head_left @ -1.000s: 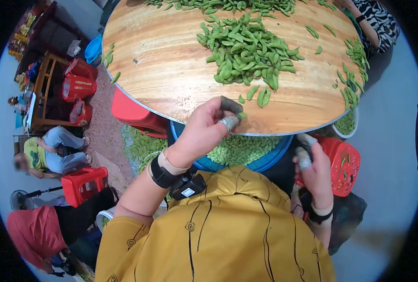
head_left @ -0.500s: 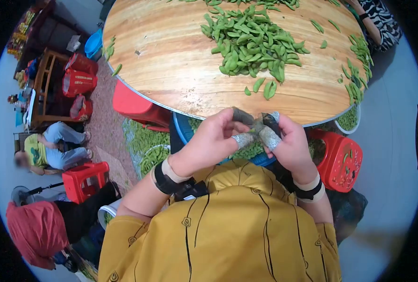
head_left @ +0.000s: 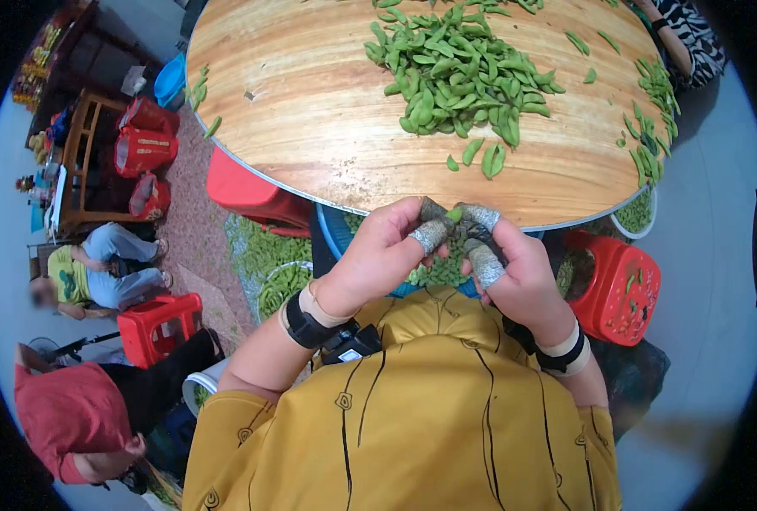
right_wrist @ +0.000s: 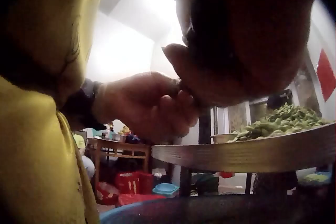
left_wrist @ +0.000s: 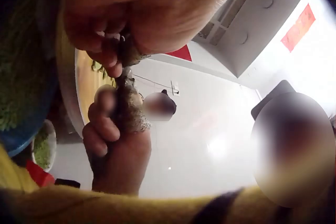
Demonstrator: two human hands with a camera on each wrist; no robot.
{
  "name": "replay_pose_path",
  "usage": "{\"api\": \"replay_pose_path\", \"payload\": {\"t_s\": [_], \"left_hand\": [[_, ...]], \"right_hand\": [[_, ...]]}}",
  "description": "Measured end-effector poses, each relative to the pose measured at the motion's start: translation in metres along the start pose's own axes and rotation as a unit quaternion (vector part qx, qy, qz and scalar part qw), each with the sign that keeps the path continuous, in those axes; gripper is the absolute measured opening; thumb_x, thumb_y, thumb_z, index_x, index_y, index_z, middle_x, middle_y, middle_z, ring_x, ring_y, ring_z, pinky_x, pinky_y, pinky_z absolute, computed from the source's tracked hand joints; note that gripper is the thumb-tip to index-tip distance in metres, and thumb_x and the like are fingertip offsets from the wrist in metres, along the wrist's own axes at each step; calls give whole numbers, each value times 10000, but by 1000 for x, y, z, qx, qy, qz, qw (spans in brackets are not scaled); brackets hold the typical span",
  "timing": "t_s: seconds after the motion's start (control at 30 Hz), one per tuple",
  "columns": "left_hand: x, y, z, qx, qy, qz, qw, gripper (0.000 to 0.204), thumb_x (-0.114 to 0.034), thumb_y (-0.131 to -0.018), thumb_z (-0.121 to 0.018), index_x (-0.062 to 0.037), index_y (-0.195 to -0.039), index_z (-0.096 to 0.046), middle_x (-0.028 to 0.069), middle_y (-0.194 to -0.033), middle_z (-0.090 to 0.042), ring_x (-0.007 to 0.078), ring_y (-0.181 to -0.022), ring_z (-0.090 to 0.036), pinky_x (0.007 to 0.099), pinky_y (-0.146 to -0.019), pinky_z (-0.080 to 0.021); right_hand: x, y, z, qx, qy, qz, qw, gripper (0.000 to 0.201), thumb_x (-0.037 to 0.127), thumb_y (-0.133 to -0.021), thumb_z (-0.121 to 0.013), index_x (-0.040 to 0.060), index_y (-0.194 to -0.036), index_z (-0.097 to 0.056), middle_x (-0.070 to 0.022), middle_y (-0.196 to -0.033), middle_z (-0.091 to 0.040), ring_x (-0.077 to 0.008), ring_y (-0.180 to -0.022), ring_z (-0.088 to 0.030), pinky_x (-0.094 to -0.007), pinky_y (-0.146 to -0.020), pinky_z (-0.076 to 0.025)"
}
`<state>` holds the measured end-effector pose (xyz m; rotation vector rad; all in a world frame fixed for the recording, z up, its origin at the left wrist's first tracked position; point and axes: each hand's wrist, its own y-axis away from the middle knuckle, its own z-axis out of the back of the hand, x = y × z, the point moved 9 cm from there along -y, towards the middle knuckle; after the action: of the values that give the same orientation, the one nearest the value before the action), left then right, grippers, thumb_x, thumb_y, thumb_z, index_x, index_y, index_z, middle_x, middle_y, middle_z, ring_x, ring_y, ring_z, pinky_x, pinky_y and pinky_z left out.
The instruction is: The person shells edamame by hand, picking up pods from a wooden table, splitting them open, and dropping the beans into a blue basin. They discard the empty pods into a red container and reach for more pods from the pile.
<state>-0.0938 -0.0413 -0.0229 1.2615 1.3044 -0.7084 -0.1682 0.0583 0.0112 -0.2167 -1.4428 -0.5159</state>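
Observation:
Just off the near table edge, a green soybean pod (head_left: 454, 215) sits between the fingertips of both hands. My left hand (head_left: 379, 253) pinches it with wrapped thumb and forefinger. Facing it, my right hand (head_left: 521, 271) has its wrapped fingertips curled in at the pod's other side. In the left wrist view the two hands' tips meet, hiding most of the pod. Below them is a blue basin (head_left: 328, 238) with shelled green beans (head_left: 436, 274). A heap of pods (head_left: 463, 77) lies on the round wooden table (head_left: 310, 102), with a few loose pods (head_left: 493, 160) nearer me.
Red stools stand at the left (head_left: 246, 189) and right (head_left: 618, 294) under the table edge. A white bucket (head_left: 636, 215) of green beans is at the right. More pods (head_left: 263, 247) lie on the floor at the left. Other people sit at the left and far right.
My right hand has come up from beside the right stool to meet the left. My left hand has drawn back from over the tabletop with the pod, to above the basin.

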Motion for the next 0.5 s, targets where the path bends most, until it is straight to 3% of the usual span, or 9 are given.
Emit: {"api": "replay_pose_path", "payload": {"t_s": [0.2, 0.3, 0.37, 0.43, 0.5], "left_hand": [[-1, 0, -1, -3, -166, -78, 983, 144, -30, -910, -530, 4, -1031, -601, -10, -835, -604, 51, -731, -530, 208, -655, -453], [-2, 1, 2, -37, -164, -61, 984, 136, -26, -896, -542, 3, -1013, -606, -6, -853, -610, 60, -743, -541, 222, -656, -459], [-4, 0, 3, -44, -177, -76, 980, 138, -26, -887, -550, 0, -1010, -605, -6, -837, -611, 67, -729, -547, 227, -651, -460], [-6, 1, 3, -50, -189, -89, 977, 140, -27, -878, -558, -3, -1008, -604, -5, -821, -612, 74, -716, -553, 232, -647, -461], [-25, 5, -6, -64, -345, -185, 918, 140, -23, -868, -561, 0, -999, -600, 0, -788, -616, 96, -679, -565, 239, -643, -463]], "right_hand": [[-13, 0, 0, 13, -23, -51, 998, 452, -37, -778, -474, 6, -1224, -530, -40, -858, -628, -82, -777, -569, -234, -722, -469], [-16, 1, -1, 19, -59, -62, 996, 450, -17, -794, -455, 28, -1235, -533, -15, -824, -615, -62, -678, -546, -213, -621, -455], [-24, 4, -4, 38, -139, -114, 983, 446, -1, -806, -436, 56, -1237, -537, 10, -781, -589, -34, -561, -489, -189, -494, -400], [-27, 4, -5, 36, -161, -114, 980, 431, 6, -822, -436, 67, -1236, -538, 16, -766, -579, -26, -526, -460, -182, -458, -370], [-31, 2, -4, 32, -184, -115, 976, 416, 14, -837, -435, 78, -1235, -539, 21, -751, -569, -17, -492, -431, -174, -422, -340]]}}
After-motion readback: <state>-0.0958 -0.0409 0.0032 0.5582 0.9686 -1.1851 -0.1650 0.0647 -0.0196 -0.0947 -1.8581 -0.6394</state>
